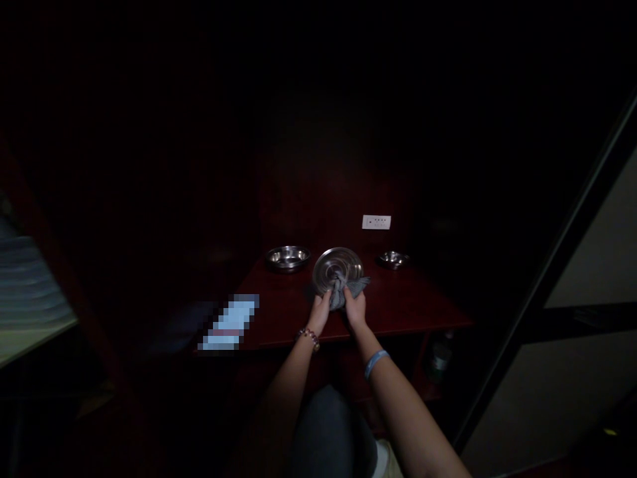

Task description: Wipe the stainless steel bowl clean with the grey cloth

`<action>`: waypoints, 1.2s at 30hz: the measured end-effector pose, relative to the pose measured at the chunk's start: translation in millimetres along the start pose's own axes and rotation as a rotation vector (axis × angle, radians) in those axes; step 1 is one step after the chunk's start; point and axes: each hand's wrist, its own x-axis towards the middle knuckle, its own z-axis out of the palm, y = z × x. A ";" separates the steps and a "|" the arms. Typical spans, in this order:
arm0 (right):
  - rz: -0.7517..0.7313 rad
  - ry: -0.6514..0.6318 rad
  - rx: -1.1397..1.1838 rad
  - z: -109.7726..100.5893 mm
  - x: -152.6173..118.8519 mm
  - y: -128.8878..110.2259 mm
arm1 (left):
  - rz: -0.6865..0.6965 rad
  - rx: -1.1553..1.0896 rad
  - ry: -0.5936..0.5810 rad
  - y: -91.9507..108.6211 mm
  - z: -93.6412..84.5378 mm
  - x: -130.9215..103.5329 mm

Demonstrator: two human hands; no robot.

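Observation:
A round, shiny metal plate or lid [326,262] is held tilted up above the dark red desk, its broad face toward me. My left hand [321,311] grips its lower left edge, fingers closed. A grey cloth [338,297] is bunched against the lower part of the plate, between my two hands. My right hand [355,307] is closed on the cloth, pressing it to the plate's lower right. Part of the cloth sticks out to the right past my right hand. The fingertips behind the plate are hidden.
On the dark red desk [393,309], a metal bowl [287,257] stands at the back left and a smaller metal bowl [394,259] at the back right. A white socket panel [377,222] is on the back wall. A bottle [440,358] stands on a lower shelf.

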 end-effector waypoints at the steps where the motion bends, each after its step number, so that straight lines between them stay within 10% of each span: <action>1: 0.004 0.001 -0.008 0.1 -0.6 -0.8 | -0.021 -0.006 0.030 0.5 -0.7 0.5; 12: 0.003 -0.009 -0.051 2.0 -4.1 -2.7 | -0.038 0.058 0.283 13.7 -5.1 -1.1; 25: 0.020 0.035 0.099 -2.5 4.4 3.5 | 0.060 -0.051 -0.092 26.7 3.0 -14.6; 36: 0.035 -0.040 0.167 -2.6 5.7 5.2 | 0.010 -0.075 -0.167 21.2 4.0 -14.8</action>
